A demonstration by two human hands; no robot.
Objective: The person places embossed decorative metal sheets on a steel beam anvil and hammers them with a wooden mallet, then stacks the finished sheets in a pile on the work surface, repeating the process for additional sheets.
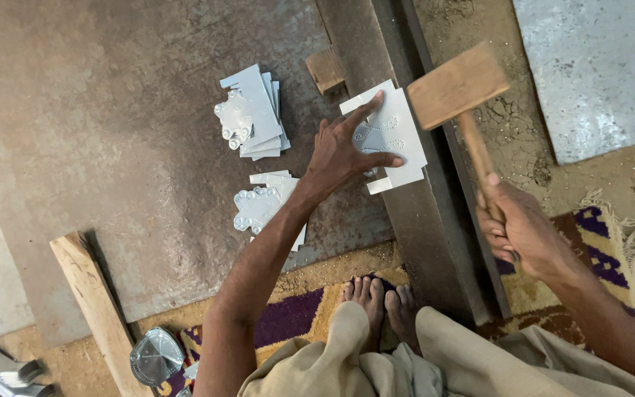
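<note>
My left hand point(347, 151) lies flat with fingers spread on a pale embossed metal sheet piece point(400, 140). The piece rests on a long dark steel bar point(435, 242). My right hand point(516, 228) grips the handle of a wooden mallet point(456, 87), whose block head hangs just above the right side of the sheet piece. Two stacks of similar cut metal pieces lie to the left on the rusty steel plate: one farther stack point(253, 114) and one nearer stack point(266, 206).
A small wooden block point(325, 70) sits beside the bar's far end. A wooden plank point(93, 305) lies at the lower left. A round metal piece point(154, 356) is near my knees. My bare feet point(380, 298) rest on a patterned rug point(288, 316). A grey sheet point(597, 73) lies at the upper right.
</note>
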